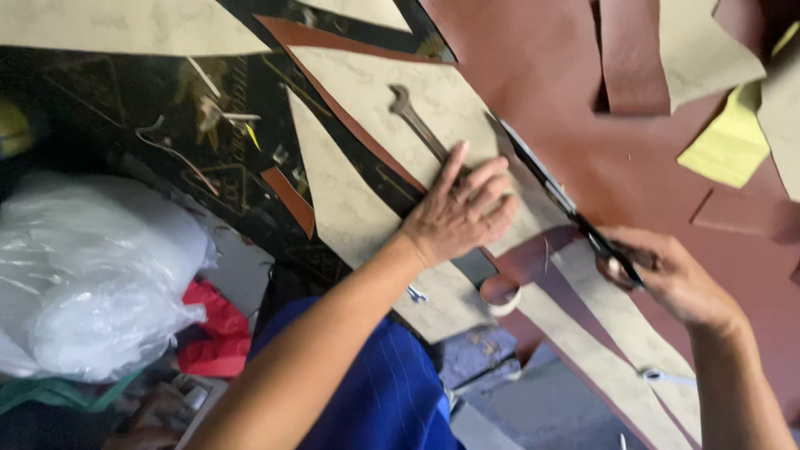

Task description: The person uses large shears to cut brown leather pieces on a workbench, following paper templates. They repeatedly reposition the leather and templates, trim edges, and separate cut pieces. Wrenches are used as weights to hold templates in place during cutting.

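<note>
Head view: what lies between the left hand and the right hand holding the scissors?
In the head view, the scissors' long dark blades and the beige pattern piece edge lie between the left hand and right hand, over brown leather.

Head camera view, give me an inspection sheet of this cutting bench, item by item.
Surface: dark patterned tabletop, mostly covered by a reddish-brown sheet.
Job's things: beige pattern piece lying on the reddish-brown sheet; long scissors along its edge; a wrench resting on the pattern.
Clutter: offcut strips, a yellow piece, a tape roll, a clear plastic bag, red cloth.
Hands: left hand pressed flat on the pattern, fingers spread; right hand gripping the scissor handles.
Cables: nothing seen.
Surroundings: blue garment below the bench edge; grey floor area beyond.
</note>
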